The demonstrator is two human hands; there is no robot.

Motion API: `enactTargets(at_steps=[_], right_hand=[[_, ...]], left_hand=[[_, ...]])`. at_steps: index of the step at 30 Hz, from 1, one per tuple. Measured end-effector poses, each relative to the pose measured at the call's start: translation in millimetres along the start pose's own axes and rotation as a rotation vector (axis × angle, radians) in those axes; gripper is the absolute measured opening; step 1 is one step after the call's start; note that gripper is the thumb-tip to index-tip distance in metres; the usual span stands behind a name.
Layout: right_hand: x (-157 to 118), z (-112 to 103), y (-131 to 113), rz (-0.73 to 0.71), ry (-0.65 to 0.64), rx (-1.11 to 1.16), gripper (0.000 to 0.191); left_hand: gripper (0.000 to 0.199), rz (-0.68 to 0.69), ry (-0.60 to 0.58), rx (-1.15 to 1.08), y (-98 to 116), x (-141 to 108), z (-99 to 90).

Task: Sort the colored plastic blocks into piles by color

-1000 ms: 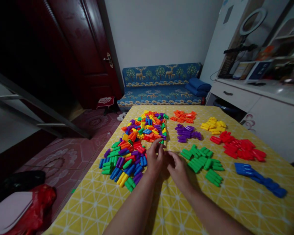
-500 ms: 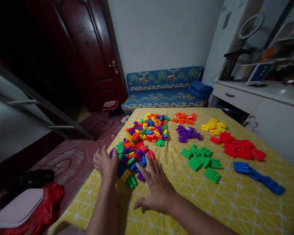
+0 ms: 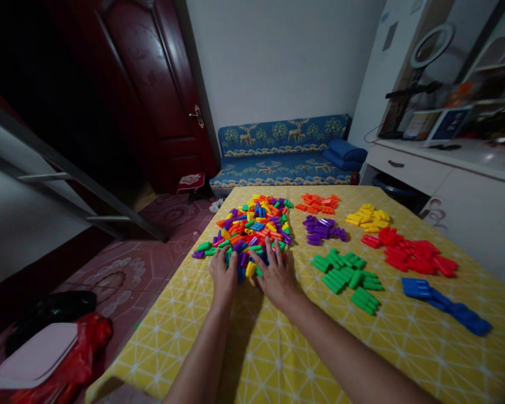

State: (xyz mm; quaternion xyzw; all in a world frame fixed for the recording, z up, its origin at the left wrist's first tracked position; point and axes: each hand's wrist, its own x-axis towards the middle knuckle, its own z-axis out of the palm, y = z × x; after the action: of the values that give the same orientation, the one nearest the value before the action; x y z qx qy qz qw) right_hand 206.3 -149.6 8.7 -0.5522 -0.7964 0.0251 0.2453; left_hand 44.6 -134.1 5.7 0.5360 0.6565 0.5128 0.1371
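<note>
A mixed heap of bullet-shaped plastic building blocks (image 3: 258, 227) in several colours lies on the left half of the table. My left hand (image 3: 224, 276) rests at the heap's near left edge, fingers spread, touching blocks. At the near right edge is my right hand (image 3: 275, 275), fingers also apart and against the blocks. A yellow block (image 3: 251, 270) sits between the two hands. Sorted by colour to the right are orange blocks (image 3: 317, 203), purple blocks (image 3: 323, 230), yellow blocks (image 3: 368, 217), green blocks (image 3: 347, 272), red blocks (image 3: 410, 252) and a row of blue blocks (image 3: 446, 306).
A yellow patterned cloth (image 3: 273, 348) covers the table. Behind it stands a blue sofa (image 3: 278, 163), with a white cabinet (image 3: 467, 196) on the right. On the floor at left are a red bag (image 3: 95, 334) and a pale lid-like board (image 3: 37, 354); a ladder (image 3: 79, 185) leans nearby.
Both hands have moved forward, pushing the near blocks away from me into the larger heap. The left hand also shifted right. The sorted groups have stayed put.
</note>
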Motion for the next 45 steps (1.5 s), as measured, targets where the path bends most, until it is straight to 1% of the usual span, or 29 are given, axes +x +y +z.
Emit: enactTargets(at_steps=[3, 5, 7, 10, 12, 14, 15, 18, 20, 22, 23, 25, 27, 29, 30, 31, 34, 37, 39, 42, 45], right_hand=[[3.9, 6.0, 18.7, 0.112, 0.091, 0.061, 0.069], [4.4, 10.3, 25.3, 0.161, 0.126, 0.123, 0.066], [4.0, 13.3, 28.5, 0.152, 0.136, 0.175, 0.065], [2.5, 12.8, 29.8, 0.099, 0.143, 0.216, 0.070], [0.7, 8.1, 28.8, 0.080, 0.163, 0.219, 0.073], [-2.0, -0.1, 26.0, 0.075, 0.202, 0.210, 0.069], [-3.8, -4.9, 24.0, 0.072, 0.227, 0.201, 0.063], [-8.8, -17.3, 17.9, 0.067, 0.267, 0.151, 0.043], [-10.7, -20.8, 15.8, 0.070, 0.237, 0.098, 0.037], [-11.0, -20.4, 15.9, 0.068, 0.188, 0.057, 0.037], [-10.7, -19.3, 16.7, 0.063, 0.171, 0.047, 0.038], [-9.6, -16.5, 18.7, 0.057, 0.164, 0.053, 0.036], [-8.3, -14.4, 20.6, 0.065, 0.177, 0.078, 0.032], [-7.3, -13.1, 22.1, 0.077, 0.198, 0.102, 0.029], [-7.0, -12.5, 22.5, 0.078, 0.209, 0.111, 0.029], [-6.7, -11.8, 22.7, 0.073, 0.218, 0.118, 0.029], [-6.1, -8.9, 22.1, 0.047, 0.232, 0.135, 0.030], [-6.4, -6.9, 21.9, 0.040, 0.244, 0.152, 0.031], [-8.3, -10.0, 25.7, 0.050, 0.278, 0.166, 0.031], [-16.9, -26.5, 44.6, 0.095, 0.356, 0.144, 0.027], [-34.2, -52.4, 80.5, 0.158, 0.428, 0.032, 0.026]], left_hand=[[0.035, 0.053, -0.009, -0.199, 14.8, -5.7, 6.4], [0.036, 0.080, -0.069, -0.324, 26.1, -5.6, 10.3], [0.039, 0.058, -0.156, -0.445, 36.5, -1.4, 15.5], [0.048, -0.007, -0.286, -0.645, 47.4, 10.0, 24.7], [0.051, -0.014, -0.329, -0.705, 49.9, 16.0, 28.5], [0.046, 0.036, -0.282, -0.636, 48.2, 17.1, 27.6], [0.042, 0.083, -0.241, -0.548, 46.1, 15.8, 25.1], [0.038, 0.248, -0.164, -0.145, 38.4, 9.7, 11.5], [0.036, 0.293, -0.140, 0.082, 34.7, 8.8, 0.8], [0.029, 0.279, -0.144, 0.192, 32.7, 12.2, -8.3], [0.028, 0.269, -0.173, 0.219, 31.9, 14.9, -12.0], [0.037, 0.271, -0.294, 0.256, 29.9, 20.2, -17.9], [0.055, 0.297, -0.439, 0.283, 27.2, 23.2, -21.9], [0.069, 0.318, -0.542, 0.298, 24.4, 23.2, -23.8], [0.070, 0.326, -0.572, 0.298, 23.2, 22.5, -23.7], [0.067, 0.331, -0.588, 0.294, 22.1, 21.8, -22.7], [0.050, 0.327, -0.589, 0.284, 19.1, 20.8, -16.1], [0.045, 0.315, -0.546, 0.304, 17.7, 21.2, -8.5], [0.045, 0.318, -0.504, 0.330, 18.7, 20.7, -5.2], [0.043, 0.321, -0.420, 0.329, 23.9, 17.7, -1.8], [0.041, 0.362, -0.313, 0.207, 32.9, 12.1, 2.5]])
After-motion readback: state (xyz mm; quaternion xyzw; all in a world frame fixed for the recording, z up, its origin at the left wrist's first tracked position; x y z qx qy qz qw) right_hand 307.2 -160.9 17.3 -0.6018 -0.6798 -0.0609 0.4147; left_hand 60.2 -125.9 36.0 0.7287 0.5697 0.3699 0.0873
